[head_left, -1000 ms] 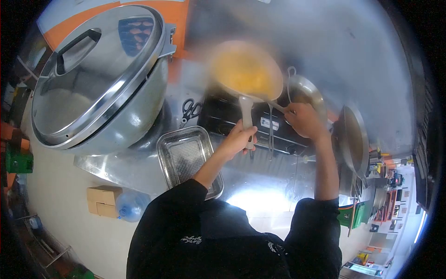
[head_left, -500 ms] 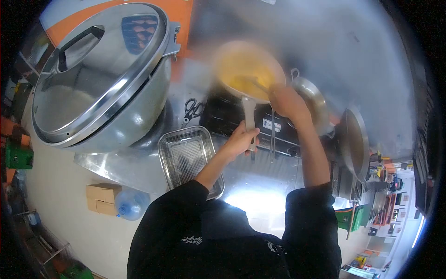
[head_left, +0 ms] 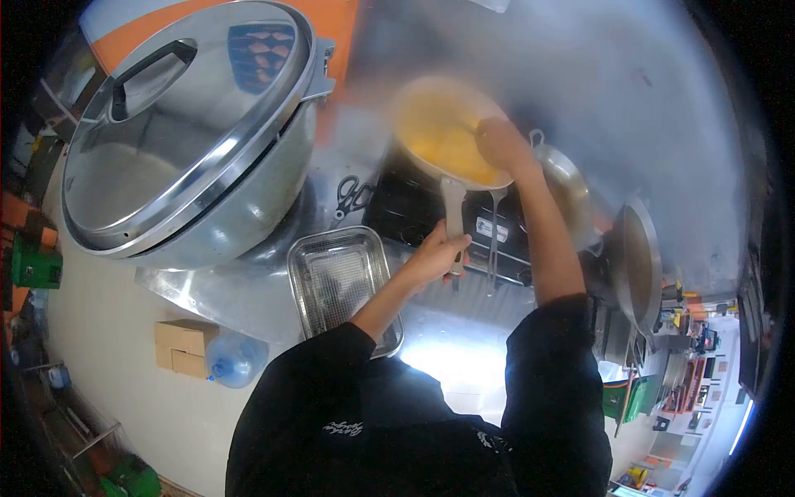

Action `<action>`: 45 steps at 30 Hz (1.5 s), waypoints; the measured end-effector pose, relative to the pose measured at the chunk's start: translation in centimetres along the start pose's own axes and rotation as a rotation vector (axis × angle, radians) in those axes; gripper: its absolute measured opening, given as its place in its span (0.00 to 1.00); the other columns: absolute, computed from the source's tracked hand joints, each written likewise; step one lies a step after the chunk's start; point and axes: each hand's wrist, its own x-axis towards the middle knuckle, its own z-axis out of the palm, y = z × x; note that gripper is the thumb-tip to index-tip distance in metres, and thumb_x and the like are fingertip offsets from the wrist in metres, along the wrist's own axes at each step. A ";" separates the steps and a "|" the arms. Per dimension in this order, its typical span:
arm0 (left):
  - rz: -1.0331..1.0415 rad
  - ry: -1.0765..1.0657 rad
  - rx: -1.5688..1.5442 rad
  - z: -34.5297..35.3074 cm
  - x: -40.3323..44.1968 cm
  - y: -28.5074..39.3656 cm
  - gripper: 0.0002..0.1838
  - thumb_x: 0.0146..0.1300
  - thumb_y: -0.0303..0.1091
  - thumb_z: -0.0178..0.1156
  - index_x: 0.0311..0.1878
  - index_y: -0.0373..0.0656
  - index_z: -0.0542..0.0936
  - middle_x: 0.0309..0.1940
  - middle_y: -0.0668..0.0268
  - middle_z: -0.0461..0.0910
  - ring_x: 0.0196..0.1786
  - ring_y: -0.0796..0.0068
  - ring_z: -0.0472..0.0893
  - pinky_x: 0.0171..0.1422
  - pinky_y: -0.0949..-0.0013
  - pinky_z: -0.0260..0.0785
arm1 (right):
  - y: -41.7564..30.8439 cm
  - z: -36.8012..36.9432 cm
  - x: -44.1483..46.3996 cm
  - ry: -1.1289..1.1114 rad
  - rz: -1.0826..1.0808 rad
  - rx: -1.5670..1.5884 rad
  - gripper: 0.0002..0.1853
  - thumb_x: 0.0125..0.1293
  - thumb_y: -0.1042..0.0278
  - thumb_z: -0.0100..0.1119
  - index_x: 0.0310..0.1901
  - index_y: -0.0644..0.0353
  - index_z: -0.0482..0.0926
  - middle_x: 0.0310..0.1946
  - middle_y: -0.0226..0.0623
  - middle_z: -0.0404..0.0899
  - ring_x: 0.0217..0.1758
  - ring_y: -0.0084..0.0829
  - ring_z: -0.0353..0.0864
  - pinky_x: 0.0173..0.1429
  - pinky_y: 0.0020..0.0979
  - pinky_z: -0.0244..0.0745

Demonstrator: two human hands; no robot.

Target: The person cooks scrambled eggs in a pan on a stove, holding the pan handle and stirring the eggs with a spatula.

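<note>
The fingers of your left hand (head_left: pixel 437 253) are wrapped around the one pale beige handle (head_left: pixel 453 207) of a round cream-coloured pan (head_left: pixel 434 171), while the fingers of your right hand (head_left: pixel 502 145) are bent over its right side and seem to grip one slim utensil (head_left: pixel 467 127), of which only a short blurred part is showing. This single pan is at the back of one flat black stove (head_left: pixel 406 199); whether its bottom touches the stove, I cannot tell. Inside it lies one soft mass of yellow food (head_left: pixel 447 149). Just beside your left hand, one long thin metal tool (head_left: pixel 494 236) lies across the stove's front. To your left you have one pair of black-handled scissors (head_left: pixel 354 195), one rectangular metal tray (head_left: pixel 296 273) with mesh inside, and one very large metal pot (head_left: pixel 277 161) under one shiny lid (head_left: pixel 190 137). To your right are two round metal pans, the smaller one (head_left: pixel 565 157) nearer to the stove, the larger one (head_left: pixel 638 248) farther away.
</note>
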 end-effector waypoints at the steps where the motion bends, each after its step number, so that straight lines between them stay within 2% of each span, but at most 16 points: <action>1: 0.009 -0.013 -0.009 -0.1 0.1 -0.2 0.18 0.67 0.37 0.50 0.55 0.42 0.61 0.28 0.63 0.74 0.23 0.72 0.77 0.16 0.72 0.62 | 0.0 -0.1 0.1 -0.007 0.006 -0.037 0.12 0.57 0.70 0.49 0.37 0.62 0.82 0.38 0.53 0.81 0.43 0.51 0.81 0.51 0.45 0.73; 4: -0.002 0.009 -0.025 0.0 0.4 -0.6 0.17 0.67 0.37 0.50 0.54 0.43 0.61 0.27 0.63 0.74 0.22 0.72 0.77 0.16 0.73 0.61 | 0.2 -0.9 -0.8 0.033 0.048 0.040 0.12 0.57 0.69 0.49 0.37 0.61 0.82 0.38 0.53 0.81 0.42 0.51 0.81 0.51 0.45 0.73; 9: -0.007 0.007 -0.026 0.0 0.6 -0.9 0.17 0.67 0.38 0.50 0.55 0.44 0.61 0.29 0.63 0.74 0.23 0.72 0.77 0.16 0.73 0.60 | 1.2 1.2 -1.4 0.006 -0.012 0.035 0.12 0.58 0.68 0.49 0.37 0.61 0.82 0.37 0.54 0.80 0.42 0.51 0.81 0.51 0.45 0.73; 13: -0.009 0.005 -0.028 0.0 0.8 -1.0 0.18 0.67 0.38 0.50 0.56 0.45 0.61 0.29 0.63 0.74 0.23 0.72 0.77 0.16 0.73 0.60 | -2.2 -1.6 -4.5 -0.002 -0.060 0.079 0.12 0.59 0.68 0.48 0.37 0.62 0.81 0.34 0.54 0.80 0.40 0.52 0.81 0.50 0.46 0.73; 23: -0.003 0.014 -0.030 0.1 0.3 -0.5 0.16 0.67 0.37 0.50 0.54 0.43 0.61 0.27 0.62 0.74 0.22 0.71 0.78 0.15 0.74 0.60 | -2.1 -3.0 -8.2 -0.104 -0.119 0.108 0.12 0.61 0.68 0.47 0.37 0.65 0.80 0.33 0.55 0.80 0.40 0.53 0.81 0.47 0.47 0.74; 25: -0.014 0.031 -0.005 0.1 0.1 -0.4 0.17 0.66 0.40 0.52 0.54 0.45 0.63 0.27 0.66 0.73 0.23 0.73 0.76 0.17 0.73 0.62 | -2.1 -3.8 -9.1 -0.109 -0.149 0.116 0.12 0.62 0.68 0.47 0.37 0.65 0.80 0.33 0.55 0.80 0.40 0.53 0.81 0.47 0.46 0.75; 28: -0.025 0.032 -0.002 0.1 0.2 -0.5 0.17 0.66 0.40 0.53 0.54 0.47 0.64 0.27 0.68 0.73 0.24 0.74 0.75 0.18 0.72 0.63 | -2.4 -5.6 -10.4 -0.207 -0.056 0.073 0.12 0.62 0.67 0.48 0.37 0.65 0.79 0.33 0.55 0.80 0.40 0.53 0.80 0.48 0.47 0.74; 34: -0.030 0.040 -0.024 0.0 0.4 -0.9 0.17 0.66 0.40 0.53 0.54 0.48 0.65 0.27 0.68 0.73 0.24 0.75 0.75 0.18 0.72 0.60 | -1.6 -7.5 -11.9 -0.260 0.026 0.066 0.12 0.59 0.66 0.52 0.40 0.61 0.81 0.36 0.54 0.80 0.43 0.50 0.80 0.50 0.45 0.73; 40: -0.032 0.037 -0.009 0.2 0.1 -0.4 0.16 0.66 0.40 0.52 0.54 0.47 0.64 0.27 0.68 0.72 0.23 0.74 0.74 0.16 0.73 0.57 | 0.2 -8.4 -12.7 -0.208 0.022 0.037 0.12 0.58 0.66 0.54 0.39 0.59 0.82 0.37 0.48 0.82 0.42 0.47 0.81 0.51 0.42 0.73; 45: -0.017 0.019 -0.028 0.1 0.0 -0.3 0.15 0.67 0.39 0.51 0.52 0.46 0.64 0.26 0.67 0.72 0.23 0.73 0.74 0.16 0.74 0.57 | 2.9 -7.4 -12.0 -0.200 -0.022 0.047 0.12 0.57 0.66 0.54 0.39 0.59 0.82 0.37 0.47 0.82 0.42 0.46 0.81 0.49 0.42 0.74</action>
